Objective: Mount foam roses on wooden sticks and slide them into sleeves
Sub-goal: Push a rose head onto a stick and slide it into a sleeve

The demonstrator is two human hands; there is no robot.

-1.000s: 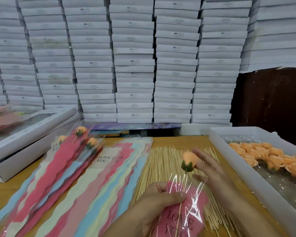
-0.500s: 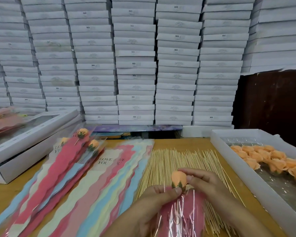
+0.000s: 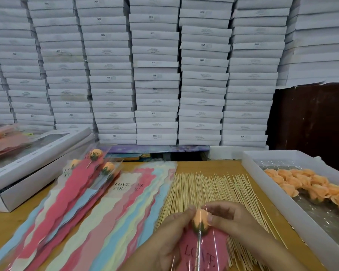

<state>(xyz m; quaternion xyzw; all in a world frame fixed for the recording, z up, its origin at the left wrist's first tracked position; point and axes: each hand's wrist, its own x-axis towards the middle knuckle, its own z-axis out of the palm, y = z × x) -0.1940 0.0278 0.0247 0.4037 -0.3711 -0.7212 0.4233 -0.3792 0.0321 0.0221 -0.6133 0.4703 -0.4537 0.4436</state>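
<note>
Now, from big to small:
Boxes: white flat boxes stand in tall stacks behind the table.
Table: the wooden table carries everything else.
Tray: a white tray on the right holds many loose orange foam roses.
Sleeves: flat sleeves in pink, blue and yellow lie spread out on the left; three done roses rest at their far end.
Sticks: a wide pile of thin wooden sticks lies in the middle, under the hands.
Pink sleeve: a clear and pink sleeve sits between the hands, with a stick inside.
Rose: an orange rose pokes out of the pink sleeve's top.
Left hand: the left hand has its fingers curled, pinching the rose and sleeve top.
Right hand: the right hand has its fingers bent close together, pinching the rose's other side.
</note>
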